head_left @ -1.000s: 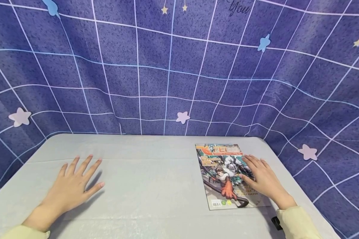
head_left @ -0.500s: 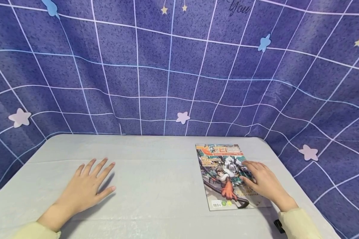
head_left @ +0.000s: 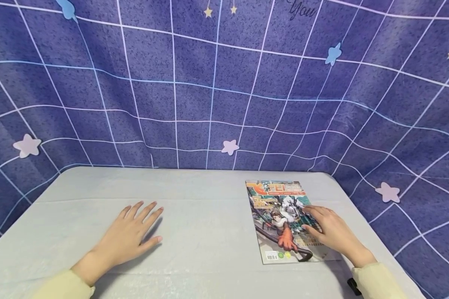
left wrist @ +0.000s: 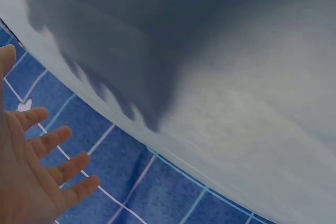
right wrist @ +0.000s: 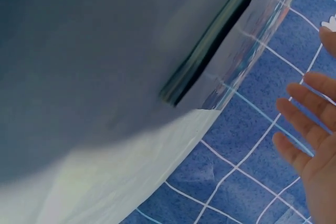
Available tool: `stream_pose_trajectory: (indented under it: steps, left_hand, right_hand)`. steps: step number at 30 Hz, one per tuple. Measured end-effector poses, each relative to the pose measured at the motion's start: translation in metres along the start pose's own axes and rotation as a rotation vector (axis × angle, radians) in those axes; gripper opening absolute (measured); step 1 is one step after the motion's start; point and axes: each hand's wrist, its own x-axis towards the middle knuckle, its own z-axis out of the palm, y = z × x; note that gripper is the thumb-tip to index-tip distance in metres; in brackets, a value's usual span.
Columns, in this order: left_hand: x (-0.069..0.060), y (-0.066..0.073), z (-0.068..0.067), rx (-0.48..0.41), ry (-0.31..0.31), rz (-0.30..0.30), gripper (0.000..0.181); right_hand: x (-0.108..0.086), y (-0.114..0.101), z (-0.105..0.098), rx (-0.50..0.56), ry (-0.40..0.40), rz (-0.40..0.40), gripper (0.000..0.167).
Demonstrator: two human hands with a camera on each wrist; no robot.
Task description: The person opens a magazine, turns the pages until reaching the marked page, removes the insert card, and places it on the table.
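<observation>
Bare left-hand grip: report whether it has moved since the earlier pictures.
Yes: the left-hand grip has moved rightward, nearer the rectangular, multicoloured paper magazine.

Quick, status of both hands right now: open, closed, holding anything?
Left hand: open, fingers spread above the table, holding nothing.
Right hand: open, over the right side of the magazine, holding nothing.

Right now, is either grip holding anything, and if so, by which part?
Nothing is held: the left grip hovers, open, above the table, and the right grip hovers above the magazine without grasping it.
</observation>
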Motion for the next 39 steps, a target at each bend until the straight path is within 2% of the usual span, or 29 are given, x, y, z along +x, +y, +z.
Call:
stream_pose_trajectory:
  steps: [9,18,31,39]
  left_hand:
    - [0.008,0.018,0.005,-0.007,-0.001,0.074,0.067]
    - [0.019,0.034,0.009,-0.018,-0.033,0.104,0.065]
    - [0.038,0.063,0.014,-0.046,-0.004,0.185,0.061]
    - [0.052,0.083,0.016,-0.037,-0.015,0.228,0.061]
  right_hand:
    - [-0.004,0.001,0.0,0.039,-0.009,-0.041,0.048]
    - [-0.006,0.002,-0.001,0.066,-0.028,-0.039,0.047]
    - [-0.013,0.004,-0.002,0.081,-0.018,-0.098,0.047]
    - [-0.017,0.005,-0.002,0.075,-0.027,-0.086,0.047]
